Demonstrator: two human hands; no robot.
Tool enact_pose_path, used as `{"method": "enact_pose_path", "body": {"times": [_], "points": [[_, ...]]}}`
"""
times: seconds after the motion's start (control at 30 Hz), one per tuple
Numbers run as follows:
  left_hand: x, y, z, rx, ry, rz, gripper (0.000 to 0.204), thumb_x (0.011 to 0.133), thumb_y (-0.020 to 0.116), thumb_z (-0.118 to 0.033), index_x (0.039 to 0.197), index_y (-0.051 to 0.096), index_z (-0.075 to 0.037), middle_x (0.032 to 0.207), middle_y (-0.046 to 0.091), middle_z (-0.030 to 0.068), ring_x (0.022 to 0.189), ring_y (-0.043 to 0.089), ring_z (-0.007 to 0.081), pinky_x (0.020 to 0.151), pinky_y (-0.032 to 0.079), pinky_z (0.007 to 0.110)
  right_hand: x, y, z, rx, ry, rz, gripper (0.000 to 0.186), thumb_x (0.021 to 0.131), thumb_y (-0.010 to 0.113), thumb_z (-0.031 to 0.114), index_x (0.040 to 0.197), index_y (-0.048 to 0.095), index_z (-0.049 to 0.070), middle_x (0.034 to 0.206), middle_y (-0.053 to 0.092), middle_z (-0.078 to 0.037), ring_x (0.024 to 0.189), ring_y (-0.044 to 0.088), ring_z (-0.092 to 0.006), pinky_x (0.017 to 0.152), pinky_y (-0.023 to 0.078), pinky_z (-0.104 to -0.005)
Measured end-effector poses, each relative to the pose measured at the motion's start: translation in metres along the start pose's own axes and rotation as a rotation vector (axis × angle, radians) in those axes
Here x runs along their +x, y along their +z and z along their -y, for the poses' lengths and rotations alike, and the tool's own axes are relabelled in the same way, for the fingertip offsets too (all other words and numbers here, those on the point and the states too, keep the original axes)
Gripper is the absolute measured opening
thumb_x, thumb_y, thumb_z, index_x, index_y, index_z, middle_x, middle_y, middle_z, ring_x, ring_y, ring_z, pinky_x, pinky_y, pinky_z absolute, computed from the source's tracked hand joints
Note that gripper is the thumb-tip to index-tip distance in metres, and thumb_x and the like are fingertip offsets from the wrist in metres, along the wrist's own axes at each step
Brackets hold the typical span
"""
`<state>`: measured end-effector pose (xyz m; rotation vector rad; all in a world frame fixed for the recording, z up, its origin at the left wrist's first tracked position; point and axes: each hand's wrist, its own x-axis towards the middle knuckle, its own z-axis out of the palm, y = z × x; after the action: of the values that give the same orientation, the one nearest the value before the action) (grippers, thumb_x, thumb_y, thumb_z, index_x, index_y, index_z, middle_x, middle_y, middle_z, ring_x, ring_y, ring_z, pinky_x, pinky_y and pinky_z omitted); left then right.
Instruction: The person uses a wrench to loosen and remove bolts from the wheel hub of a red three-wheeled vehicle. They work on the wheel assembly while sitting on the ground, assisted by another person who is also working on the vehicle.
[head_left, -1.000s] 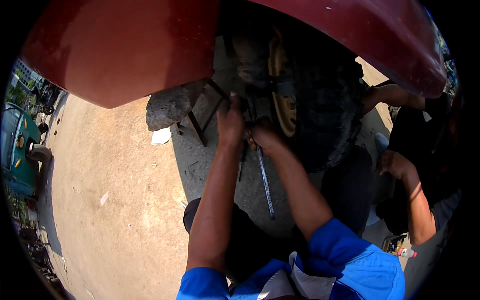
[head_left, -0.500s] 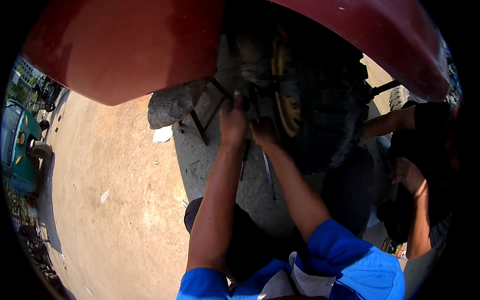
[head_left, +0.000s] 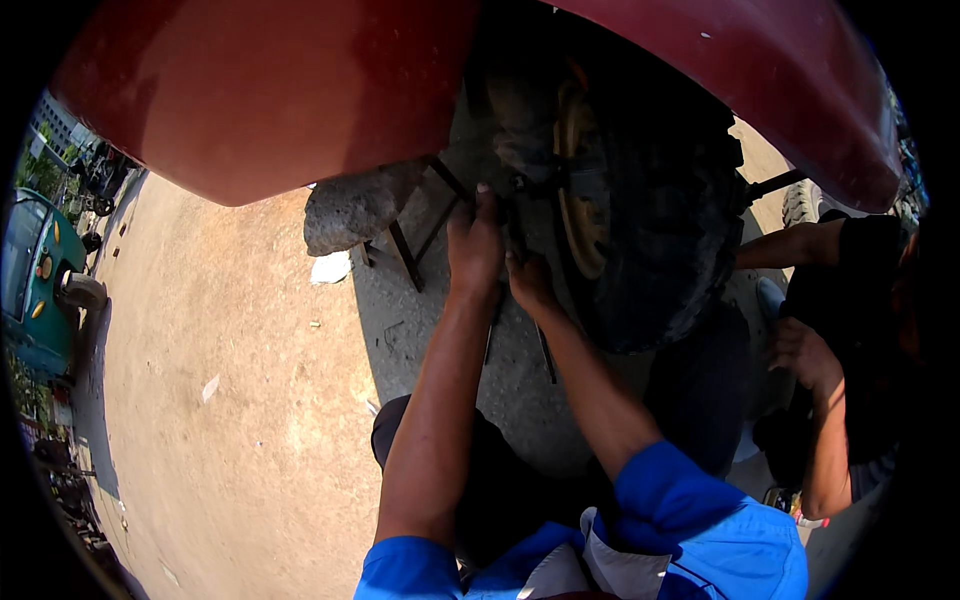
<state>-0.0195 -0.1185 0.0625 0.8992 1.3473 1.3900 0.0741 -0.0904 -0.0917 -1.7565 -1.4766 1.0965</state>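
Observation:
My left hand [head_left: 475, 240] is closed, thumb up, in shadow beside the wheel hub, around something I cannot make out. Just right of it and slightly lower, my right hand [head_left: 530, 278] is closed on a long dark metal bar [head_left: 548, 355], whose lower part shows under my wrist. Both hands are left of a big tire [head_left: 660, 240] with a yellow rim [head_left: 580, 235], under a red vehicle panel [head_left: 260, 90]. A rough grey block [head_left: 345, 210] on a metal stand [head_left: 405, 255] is left of my hands.
A co-worker's hand [head_left: 800, 350] and other arm [head_left: 775, 250] are at the right, close to the tire. A green vehicle [head_left: 45, 300] stands at the far left on sunlit ground [head_left: 220, 340]. The red fender [head_left: 800, 90] overhangs the tire.
My hands and the visible bar end have shifted slightly. Less of the bar shows than a second ago. The co-worker's arm has lowered at the tire's right side.

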Motion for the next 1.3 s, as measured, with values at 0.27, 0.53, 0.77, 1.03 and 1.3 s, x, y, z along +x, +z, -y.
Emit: {"method": "enact_pose_path", "body": {"times": [0.27, 0.53, 0.77, 1.03, 1.3], "points": [[0.001, 0.002, 0.003, 0.021, 0.024, -0.018, 0.051, 0.098, 0.049, -0.047, 0.110, 0.063, 0.001, 0.106, 0.066, 0.0109, 0.100, 0.059, 0.0211, 0.082, 0.046, 0.038, -0.025, -0.025, 0.028, 0.181, -0.017, 0.000, 0.036, 0.091, 0.060, 0.030, 0.090, 0.061, -0.006, 0.077, 0.063, -0.020, 0.068, 0.064, -0.0315, 0.060, 0.048, -0.0444], [0.007, 0.003, 0.010, 0.054, 0.048, -0.048, 0.049, 0.099, 0.048, -0.045, 0.106, 0.063, 0.001, 0.101, 0.066, 0.0101, 0.095, 0.060, 0.0206, 0.079, 0.045, 0.038, -0.042, -0.065, 0.079, 0.620, 0.156, 0.240, 0.025, 0.085, 0.066, 0.019, 0.070, 0.053, 0.005, 0.054, 0.049, -0.004, 0.040, 0.047, -0.0152, 0.037, 0.038, -0.0316], [0.003, 0.003, 0.000, -0.016, 0.009, -0.056, 0.049, 0.099, 0.050, -0.038, 0.110, 0.062, 0.009, 0.104, 0.067, 0.0179, 0.097, 0.061, 0.0233, 0.087, 0.045, 0.036, -0.015, -0.035, 0.048, 0.183, 0.053, -0.007, 0.035, 0.091, 0.059, 0.026, 0.096, 0.061, -0.009, 0.071, 0.064, -0.018, 0.063, 0.064, -0.0306, 0.059, 0.048, -0.0427], [0.010, 0.003, 0.008, 0.037, 0.059, -0.043, 0.049, 0.099, 0.048, -0.047, 0.104, 0.065, -0.001, 0.101, 0.067, 0.0085, 0.097, 0.060, 0.0191, 0.080, 0.045, 0.037, 0.044, 0.016, 0.003, 0.162, -0.137, -0.272, 0.046, 0.097, 0.051, 0.037, 0.113, 0.062, -0.004, 0.111, 0.063, -0.027, 0.105, 0.060, -0.0403, 0.087, 0.047, -0.0494], [0.001, 0.001, 0.001, 0.024, 0.040, -0.027, 0.052, 0.099, 0.048, -0.046, 0.111, 0.063, 0.002, 0.107, 0.066, 0.0112, 0.101, 0.060, 0.0218, 0.084, 0.047, 0.039, 0.000, 0.005, 0.000, 0.069, 0.052, -0.016, 0.055, 0.096, 0.052, 0.042, 0.115, 0.059, -0.010, 0.107, 0.064, -0.029, 0.105, 0.061, -0.0401, 0.087, 0.047, -0.0485]]}}
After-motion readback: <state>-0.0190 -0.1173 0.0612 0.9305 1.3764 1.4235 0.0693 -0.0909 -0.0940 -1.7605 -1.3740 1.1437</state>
